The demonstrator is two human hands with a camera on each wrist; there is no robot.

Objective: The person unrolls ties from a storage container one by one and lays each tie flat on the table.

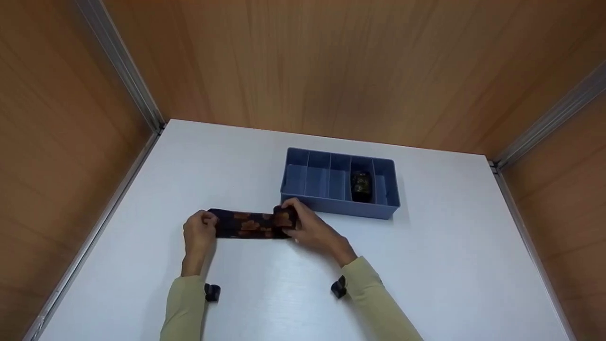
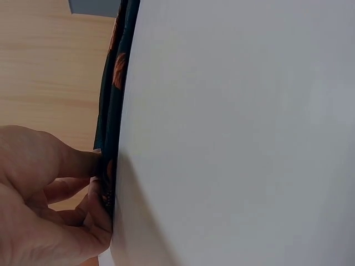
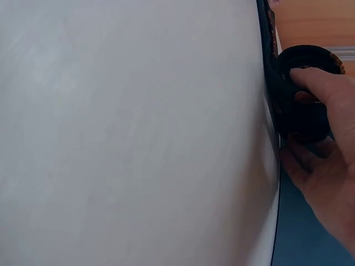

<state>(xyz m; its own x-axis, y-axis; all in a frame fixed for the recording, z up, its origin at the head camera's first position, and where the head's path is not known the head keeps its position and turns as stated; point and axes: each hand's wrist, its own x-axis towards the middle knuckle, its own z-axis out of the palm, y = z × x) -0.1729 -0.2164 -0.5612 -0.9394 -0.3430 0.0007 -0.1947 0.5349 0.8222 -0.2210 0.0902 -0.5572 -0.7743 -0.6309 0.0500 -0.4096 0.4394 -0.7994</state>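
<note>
A dark blue necktie (image 1: 246, 224) with orange flowers lies stretched sideways on the white table in the head view. My left hand (image 1: 200, 230) pinches its left end between thumb and fingers; the left wrist view shows the layered cloth edge (image 2: 113, 100) running up from that hand (image 2: 50, 194). At the other end the cloth is coiled into a roll (image 1: 284, 218). Around this roll, my right hand (image 1: 310, 229) has its thumb and fingers. In the right wrist view the thumb of the hand (image 3: 330, 127) reaches into the hollow of the coil (image 3: 310, 55).
Just behind the right hand stands a blue box (image 1: 350, 207) with several narrow compartments. One compartment, second from the right, holds a dark patterned bundle (image 1: 361, 185). Wooden panels (image 1: 303, 66) with metal rails enclose the white table (image 1: 454, 227) at the back and sides.
</note>
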